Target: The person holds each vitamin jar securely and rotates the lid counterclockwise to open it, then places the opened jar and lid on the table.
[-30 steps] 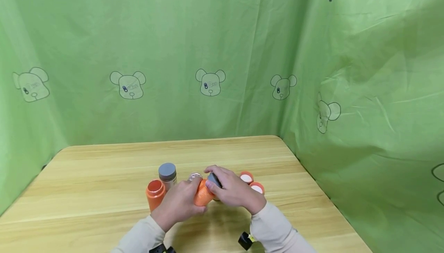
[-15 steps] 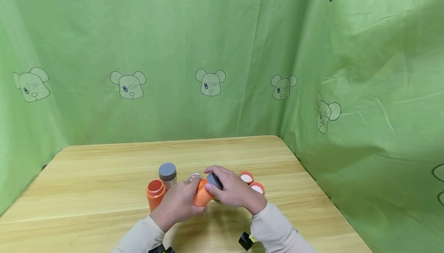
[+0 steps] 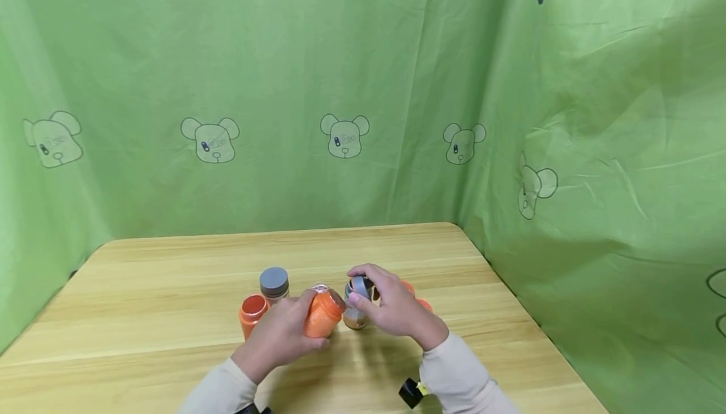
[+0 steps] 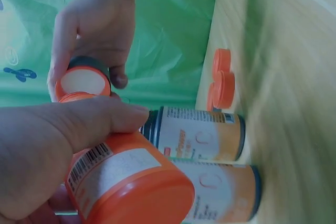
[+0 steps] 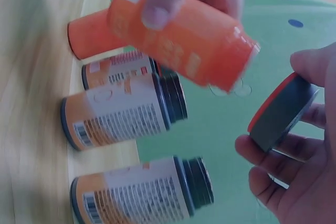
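Note:
My left hand [image 3: 275, 341] grips an orange bottle [image 3: 323, 318], tilted with its bare mouth toward the right; the left wrist view shows a barcode label on its side. My right hand [image 3: 399, 307] holds a grey cap [image 5: 286, 111] with an orange rim, apart from the bottle's mouth. In the left wrist view the white liner inside the cap faces the camera. Just below my right hand stands a white-and-orange labelled bottle [image 3: 355, 319] with a dark base. Another labelled bottle [image 5: 115, 111], its dark threaded neck uncapped, stands behind the held one.
Left of my left hand stand an open orange bottle [image 3: 250, 313] and a bottle with a grey cap [image 3: 275, 283]. Several orange caps [image 4: 224, 88] lie on the wooden table [image 3: 170, 288] at the right, partly behind my right hand. A green curtain [image 3: 272, 86] surrounds the table.
The grey cap has come off the orange bottle and moved right with my right hand. My left hand has shifted slightly left and down with the bottle, baring its mouth.

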Tool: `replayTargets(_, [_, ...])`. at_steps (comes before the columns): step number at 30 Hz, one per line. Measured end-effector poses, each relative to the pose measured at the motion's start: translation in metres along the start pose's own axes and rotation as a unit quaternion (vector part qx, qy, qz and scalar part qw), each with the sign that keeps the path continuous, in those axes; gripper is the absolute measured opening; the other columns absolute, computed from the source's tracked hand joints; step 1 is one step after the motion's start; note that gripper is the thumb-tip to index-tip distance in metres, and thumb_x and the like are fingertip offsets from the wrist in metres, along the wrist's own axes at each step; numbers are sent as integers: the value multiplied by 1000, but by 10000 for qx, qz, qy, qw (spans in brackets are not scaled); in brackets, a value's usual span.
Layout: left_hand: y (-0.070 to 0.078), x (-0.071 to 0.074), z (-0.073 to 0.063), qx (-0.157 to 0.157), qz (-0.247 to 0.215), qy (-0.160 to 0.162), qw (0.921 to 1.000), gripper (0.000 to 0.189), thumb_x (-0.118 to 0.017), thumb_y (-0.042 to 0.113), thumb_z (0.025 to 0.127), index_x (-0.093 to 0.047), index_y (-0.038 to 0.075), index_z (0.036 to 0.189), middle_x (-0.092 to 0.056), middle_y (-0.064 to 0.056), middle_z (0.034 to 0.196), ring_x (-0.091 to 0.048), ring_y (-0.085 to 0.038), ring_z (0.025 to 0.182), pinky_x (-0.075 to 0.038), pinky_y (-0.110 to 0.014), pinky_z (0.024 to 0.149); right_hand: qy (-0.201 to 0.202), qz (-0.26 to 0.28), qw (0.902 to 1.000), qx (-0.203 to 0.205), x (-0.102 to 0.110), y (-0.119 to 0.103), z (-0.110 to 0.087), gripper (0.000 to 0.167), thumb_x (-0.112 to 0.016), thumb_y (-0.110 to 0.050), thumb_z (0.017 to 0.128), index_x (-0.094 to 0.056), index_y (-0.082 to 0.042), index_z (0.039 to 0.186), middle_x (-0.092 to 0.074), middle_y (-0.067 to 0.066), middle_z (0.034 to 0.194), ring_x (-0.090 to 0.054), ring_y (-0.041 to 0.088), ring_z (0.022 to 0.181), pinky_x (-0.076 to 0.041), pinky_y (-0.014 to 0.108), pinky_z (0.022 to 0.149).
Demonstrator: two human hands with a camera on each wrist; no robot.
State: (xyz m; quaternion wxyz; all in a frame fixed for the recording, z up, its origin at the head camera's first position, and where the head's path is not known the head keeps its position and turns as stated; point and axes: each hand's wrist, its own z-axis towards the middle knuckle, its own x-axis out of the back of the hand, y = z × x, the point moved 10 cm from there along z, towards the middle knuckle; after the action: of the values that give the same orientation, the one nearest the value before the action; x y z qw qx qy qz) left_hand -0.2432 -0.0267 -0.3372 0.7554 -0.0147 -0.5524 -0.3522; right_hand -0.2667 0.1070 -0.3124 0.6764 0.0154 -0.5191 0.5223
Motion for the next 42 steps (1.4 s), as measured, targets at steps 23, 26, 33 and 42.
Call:
replayTargets(23, [-31,0,-16,362,-406,368,9978,61,-92,19,59,-54,6,105,-59,0,88,-57,-13,75,-52,-35,68,1219,-207,9681,-2179,31,119,-23,39,-78,-25,83,-55,-9,109,-61,5,99,-57,24,94,-47,42,79])
replayTargets(26, [-33,-1,-16,427,-377,385,9976,61,-92,19,58,-55,6,104,-59,0,88,-57,-14,77,-52,-37,70,1115,-242,9633,-2428,26,131,-23,34,-80,-23,81,-54,-10,98,-60,5,98,-59,24,95,-49,38,78])
replayTargets(33, [-38,-7,-16,653,-461,182,9966,65,-93,16,58,-56,1,110,-61,-7,97,-60,-22,88,-52,-43,80,748,-688,9607,-2584,9,150,-16,31,-82,-21,78,-54,-11,82,-52,2,82,-50,19,77,-43,32,67])
replayTargets(42, [-39,-12,-16,699,-606,20,9957,78,-92,10,58,-50,-3,122,-62,-16,107,-62,-30,96,-51,-46,84,18,-1170,9631,-2422,-14,160,-8,32,-82,-21,78,-52,-13,69,-49,0,70,-47,16,68,-41,30,62])
